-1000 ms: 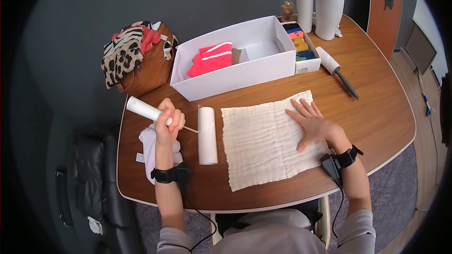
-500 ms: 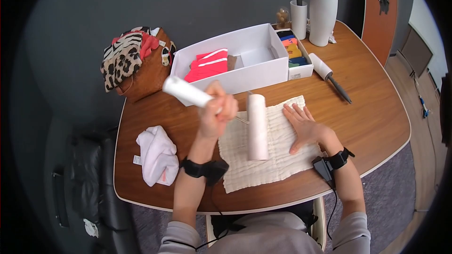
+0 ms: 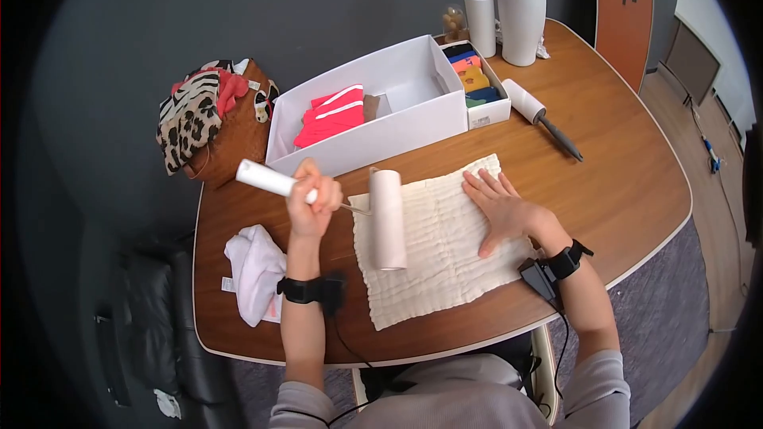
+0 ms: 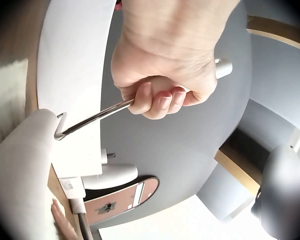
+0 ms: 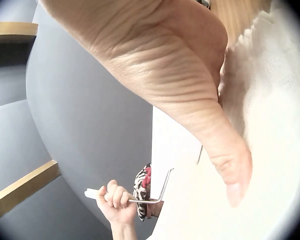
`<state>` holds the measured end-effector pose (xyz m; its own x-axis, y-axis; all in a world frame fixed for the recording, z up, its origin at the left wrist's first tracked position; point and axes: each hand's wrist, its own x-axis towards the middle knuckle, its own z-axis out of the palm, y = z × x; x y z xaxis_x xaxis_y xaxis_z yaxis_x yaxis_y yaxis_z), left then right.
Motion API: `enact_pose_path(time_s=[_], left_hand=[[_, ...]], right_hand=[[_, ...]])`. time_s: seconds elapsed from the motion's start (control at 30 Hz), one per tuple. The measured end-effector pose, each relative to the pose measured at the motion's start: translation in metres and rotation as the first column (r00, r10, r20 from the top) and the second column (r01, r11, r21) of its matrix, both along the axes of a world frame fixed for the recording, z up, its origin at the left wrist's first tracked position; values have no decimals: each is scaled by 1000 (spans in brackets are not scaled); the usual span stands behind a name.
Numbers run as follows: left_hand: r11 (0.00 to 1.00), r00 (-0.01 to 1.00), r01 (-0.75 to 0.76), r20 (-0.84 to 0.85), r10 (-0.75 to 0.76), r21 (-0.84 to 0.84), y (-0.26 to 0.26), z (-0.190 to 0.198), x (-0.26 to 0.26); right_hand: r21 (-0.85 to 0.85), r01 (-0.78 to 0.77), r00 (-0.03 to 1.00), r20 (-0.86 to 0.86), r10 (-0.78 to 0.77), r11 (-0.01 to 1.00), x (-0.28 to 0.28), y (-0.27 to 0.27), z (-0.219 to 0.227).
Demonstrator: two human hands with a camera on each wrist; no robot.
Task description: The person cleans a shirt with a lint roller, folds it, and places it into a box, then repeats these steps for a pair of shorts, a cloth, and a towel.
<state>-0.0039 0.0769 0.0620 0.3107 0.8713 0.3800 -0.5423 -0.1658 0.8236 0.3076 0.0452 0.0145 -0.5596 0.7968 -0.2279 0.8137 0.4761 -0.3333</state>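
A cream crinkled cloth (image 3: 445, 246) lies spread on the table. My left hand (image 3: 312, 200) grips the white handle (image 3: 266, 178) of a large lint roller, whose white roll (image 3: 388, 222) is over the cloth's left part; contact with the cloth cannot be told. In the left wrist view the fingers of my left hand (image 4: 162, 75) curl round the handle, with the metal rod (image 4: 97, 117) running to the roll (image 4: 25, 165). My right hand (image 3: 505, 210) presses flat on the cloth's right side, fingers spread; its thumb rests on the cloth (image 5: 275, 115) in the right wrist view.
A white box (image 3: 381, 135) with red clothing stands behind the cloth, beside a small box (image 3: 489, 114) of folded items. A smaller lint roller (image 3: 548, 123) lies at right, a pale crumpled cloth (image 3: 256, 270) at left. Behind are a brown bag (image 3: 238, 139) and a white vase (image 3: 522, 12).
The roller in my left hand has come from the table left of the cloth to over it, then shifted back leftward. My right hand has stayed on the cloth. The head view has shifted.
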Motion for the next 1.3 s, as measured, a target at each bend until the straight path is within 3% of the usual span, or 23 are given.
enact_pose_path(time_s=[0.23, 0.43, 0.6, 0.73, 0.93, 1.23, 1.3], left_hand=[[992, 991, -126, -55, 126, 0, -10, 7, -64], [939, 927, -341, -155, 342, 38, -24, 23, -69], [972, 973, -229, 9, 229, 57, -51, 47, -38], [994, 992, -97, 89, 92, 50, -73, 37, 12], [998, 995, 51, -86, -47, 45, -88, 3, 25], [995, 992, -94, -91, 92, -20, -95, 8, -50], [985, 964, -171, -209, 166, -6, -98, 15, -59]], right_hand=[[3, 1, 1000, -13, -1, 1000, 0, 0, -1], [6, 3, 1000, -16, -3, 1000, 0, 1, -3], [10, 11, 1000, -12, -11, 1000, 0, 1, -5], [-3, 9, 1000, -19, -9, 1000, 0, 1, -3], [5, 13, 999, -46, -12, 1000, 1, -1, -3], [0, 16, 1000, -18, -16, 1000, 0, 0, -3], [0, 16, 1000, -21, -16, 1000, 0, 1, -4]])
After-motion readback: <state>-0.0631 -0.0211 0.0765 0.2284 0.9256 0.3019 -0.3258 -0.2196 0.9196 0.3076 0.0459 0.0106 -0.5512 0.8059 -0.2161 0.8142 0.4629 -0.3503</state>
